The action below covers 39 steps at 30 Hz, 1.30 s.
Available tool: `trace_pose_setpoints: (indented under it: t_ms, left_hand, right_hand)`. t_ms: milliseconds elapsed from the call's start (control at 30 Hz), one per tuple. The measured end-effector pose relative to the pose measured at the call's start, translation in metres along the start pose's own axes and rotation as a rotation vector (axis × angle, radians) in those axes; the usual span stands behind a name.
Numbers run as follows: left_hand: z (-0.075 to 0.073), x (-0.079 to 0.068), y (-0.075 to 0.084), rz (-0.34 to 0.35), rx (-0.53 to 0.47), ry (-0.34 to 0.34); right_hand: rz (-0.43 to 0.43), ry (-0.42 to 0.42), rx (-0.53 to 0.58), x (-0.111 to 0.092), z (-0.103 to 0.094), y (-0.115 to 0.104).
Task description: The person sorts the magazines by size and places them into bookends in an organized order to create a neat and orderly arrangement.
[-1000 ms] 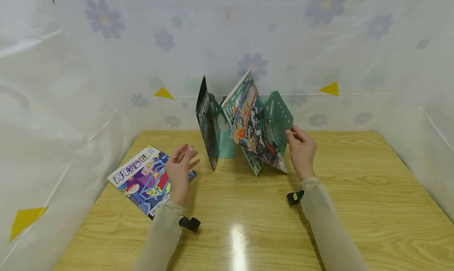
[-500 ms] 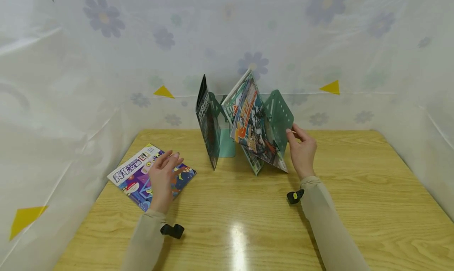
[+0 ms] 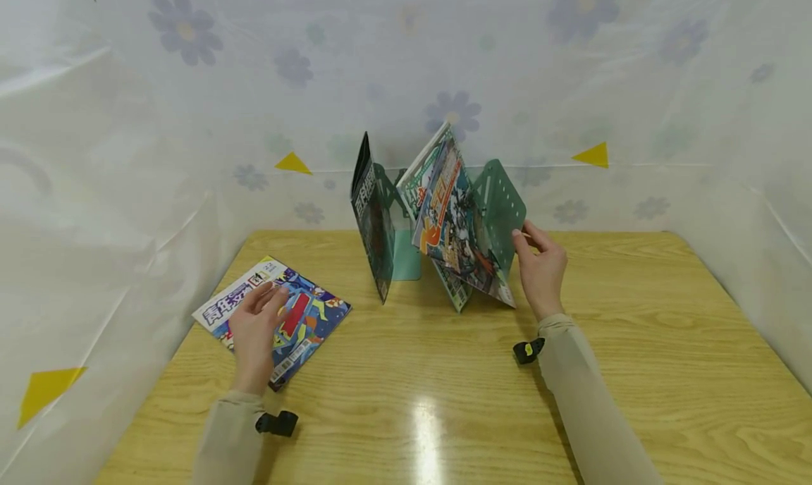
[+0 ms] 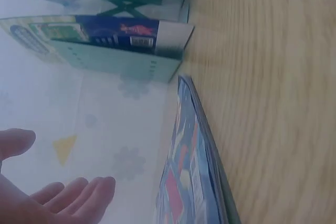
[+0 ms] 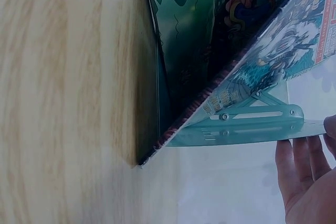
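My left hand (image 3: 256, 333) hovers over a purple and blue magazine (image 3: 317, 316) that lies flat at the left of the table. In the left wrist view, its fingers (image 4: 68, 198) are loosely bent, with nothing between them and the thumb, apart from the magazine's stack of pages. My right hand (image 3: 542, 270) pinches the outer edge of a green metal bookend's right panel (image 3: 507, 217); thumb and fingers sit on either side of it in the right wrist view. Inside the bookend lean several magazines, one with an orange title (image 3: 459, 242) foremost, tilted left. A dark magazine (image 3: 374, 231) stands by the left panel.
The wood-grain table (image 3: 393, 393) extends in front of and to the right of the bookend. Behind it hangs a pale flower-print sheet (image 3: 380, 69), which also closes off both sides. Yellow triangles (image 3: 590, 155) mark the sheet.
My left hand has moved left and slightly toward me, from beside the flat magazine's right end to above its middle. The right hand keeps its hold on the bookend.
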<state>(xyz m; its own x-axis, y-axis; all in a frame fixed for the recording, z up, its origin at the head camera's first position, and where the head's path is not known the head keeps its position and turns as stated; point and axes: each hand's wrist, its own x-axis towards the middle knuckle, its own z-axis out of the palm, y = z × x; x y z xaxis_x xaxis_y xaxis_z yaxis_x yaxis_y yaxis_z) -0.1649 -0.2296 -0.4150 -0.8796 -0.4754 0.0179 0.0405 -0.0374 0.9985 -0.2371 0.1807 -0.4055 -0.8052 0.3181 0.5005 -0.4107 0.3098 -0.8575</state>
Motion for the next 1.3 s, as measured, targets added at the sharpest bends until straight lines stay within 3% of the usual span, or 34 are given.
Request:
trace_pose_setpoints:
  t_ms: [433,600,867,1300]
  left_hand:
    - [-0.042,0.011,-0.001,-0.172,0.093,0.119]
    - [-0.054,0.013,-0.006,-0.195,0.094,0.142]
    - [-0.059,0.015,-0.009,-0.201,0.199,0.16]
    - [-0.063,0.017,-0.012,-0.217,0.215,0.183]
  right_hand:
    - [-0.019,0.003,-0.004,0.001,0.0,0.001]
    - [-0.021,0.002,-0.002,0.001,0.0,0.0]
    - [-0.029,0.005,-0.003,0.0,0.0,0.0]
    - [-0.008,0.002,0.002,0.0,0.0,-0.001]
